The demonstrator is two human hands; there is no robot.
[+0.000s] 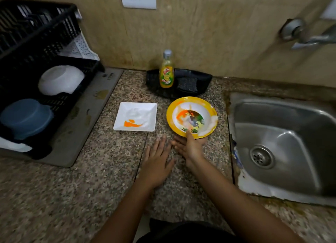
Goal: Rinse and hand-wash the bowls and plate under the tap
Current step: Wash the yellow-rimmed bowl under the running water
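Note:
A round yellow-rimmed bowl (192, 117) smeared with orange and white sits on the granite counter (109, 170) left of the sink. My right hand (190, 146) grips its near rim, thumb on top and fingers beneath. A square white plate (135, 116) with an orange smear and white residue lies to the bowl's left. My left hand (157, 162) rests flat on the counter, fingers spread, holding nothing. The steel sink (283, 146) is at the right and the tap (316, 38) juts from the wall above it.
A yellow dish-soap bottle (166, 69) and a dark scrub sponge (187, 83) stand in a black tray (203, 79) behind the bowl. A black dish rack (36, 48) at the left holds an upturned white bowl (61, 79) and a blue bowl (26, 118).

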